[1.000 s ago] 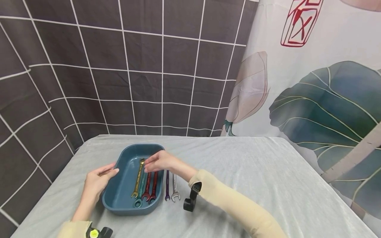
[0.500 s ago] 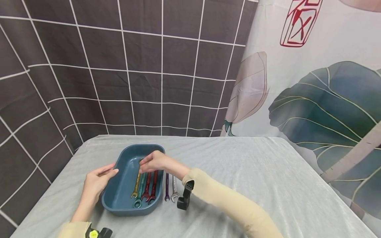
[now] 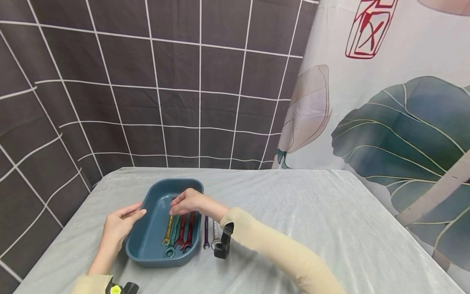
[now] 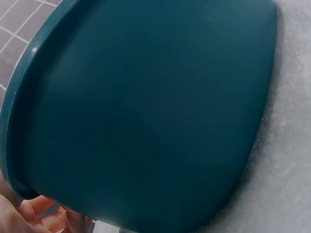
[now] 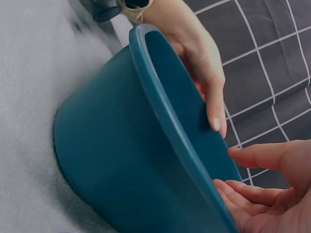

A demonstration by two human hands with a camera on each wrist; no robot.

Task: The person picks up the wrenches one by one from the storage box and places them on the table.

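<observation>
A blue plastic basin (image 3: 147, 241) stands on the cloth-covered table. My left hand (image 3: 121, 224) grips its left rim, thumb over the edge and fingers outside; in the left wrist view some fingers (image 4: 46, 218) show beneath the rim. Inside lie a gold wrench (image 3: 167, 232), a green wrench (image 3: 174, 234) and two red wrenches (image 3: 181, 232) (image 3: 190, 230), side by side. Over the far end of the gold one is my right hand (image 3: 187, 202), hiding that end. The right wrist view shows its thumb (image 5: 260, 156) and fingers apart, nothing visible between them.
Just right of the basin, a purple wrench (image 3: 206, 234) and a silver wrench (image 3: 216, 234) lie on the grey cloth (image 3: 293, 212), partly covered by the right arm. A dark gridded curtain (image 3: 176, 102) hangs behind the table, a patterned one (image 3: 330, 143) at right.
My right hand has moved a little to the left, from above the green and red wrenches to the gold wrench's far end. The left hand and the basin have stayed put.
</observation>
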